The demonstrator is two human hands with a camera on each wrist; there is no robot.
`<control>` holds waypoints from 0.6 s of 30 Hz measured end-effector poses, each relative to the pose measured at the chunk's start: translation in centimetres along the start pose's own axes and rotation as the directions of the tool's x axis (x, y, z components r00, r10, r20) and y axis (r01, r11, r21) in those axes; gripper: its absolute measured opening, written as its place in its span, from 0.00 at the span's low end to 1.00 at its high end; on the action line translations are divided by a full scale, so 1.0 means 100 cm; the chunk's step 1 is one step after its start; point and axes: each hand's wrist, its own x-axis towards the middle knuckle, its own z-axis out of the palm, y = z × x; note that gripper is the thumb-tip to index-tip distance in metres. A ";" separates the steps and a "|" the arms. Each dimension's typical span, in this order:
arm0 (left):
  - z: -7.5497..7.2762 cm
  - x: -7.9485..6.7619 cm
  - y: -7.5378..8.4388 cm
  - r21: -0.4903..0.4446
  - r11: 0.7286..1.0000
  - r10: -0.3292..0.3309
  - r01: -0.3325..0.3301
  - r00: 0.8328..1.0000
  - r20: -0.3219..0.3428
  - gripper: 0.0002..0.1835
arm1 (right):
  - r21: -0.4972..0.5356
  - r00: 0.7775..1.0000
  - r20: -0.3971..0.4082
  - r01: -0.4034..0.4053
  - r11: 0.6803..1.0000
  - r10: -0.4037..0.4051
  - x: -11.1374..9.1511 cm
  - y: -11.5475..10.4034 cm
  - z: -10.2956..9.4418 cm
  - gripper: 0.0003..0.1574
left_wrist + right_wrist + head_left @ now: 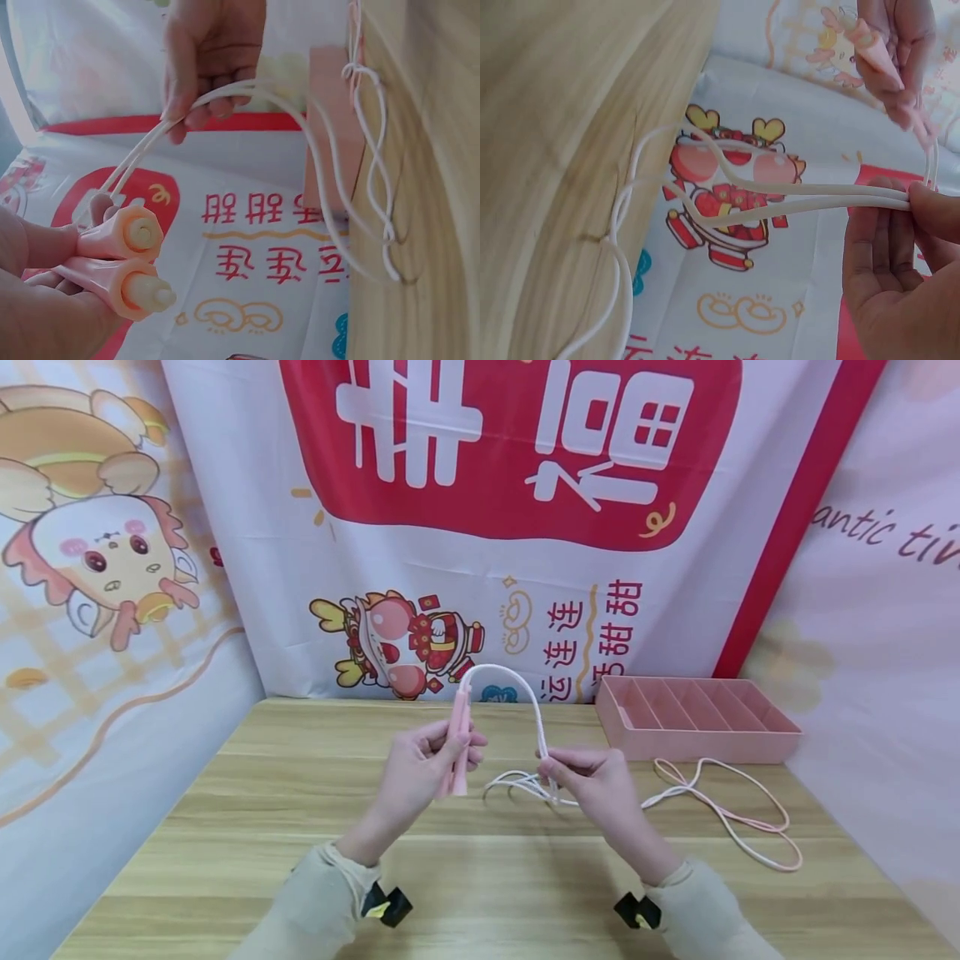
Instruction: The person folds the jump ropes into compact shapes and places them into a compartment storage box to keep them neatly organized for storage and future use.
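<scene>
Two pink jump rope handles (120, 232) lie side by side in my left hand (423, 762), gripped between thumb and fingers above the table. Their open ends, with pale plugs inside, face the camera in the left wrist view. From the other ends a white cord (504, 670) arches over to my right hand (592, 777). There the thumb and fingers pinch two strands of it together, as the right wrist view shows. Below that hand the cord (622, 225) drops to the table and lies in loose loops, turning pink toward the right.
A pink tray (705, 745) with several compartments stands at the back right of the wooden table (300, 793). Cord loops (742, 822) spread in front of it. Printed cloth (262, 527) hangs along the back and both sides.
</scene>
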 end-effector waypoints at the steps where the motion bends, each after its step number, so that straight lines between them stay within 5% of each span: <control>1: 0.003 -0.001 -0.002 -0.003 1.000 -0.011 0.011 1.000 0.001 0.14 | 0.012 1.000 0.001 -0.006 1.000 0.006 -0.001 0.000 0.002 0.10; 7: 0.018 -0.006 -0.016 -0.039 0.998 -0.050 0.051 0.998 0.024 0.13 | 0.035 0.999 0.003 -0.034 0.999 0.034 -0.009 -0.001 0.015 0.10; 12: 0.025 -0.009 -0.024 -0.032 0.999 -0.037 0.038 0.999 0.028 0.14 | -0.015 0.992 0.006 0.122 0.992 -0.122 -0.013 0.000 0.023 0.08; 18: 0.031 -0.012 -0.030 0.014 1.000 -0.013 0.013 1.000 0.009 0.15 | -0.153 0.951 0.020 0.308 0.939 -0.309 -0.016 0.009 0.030 0.12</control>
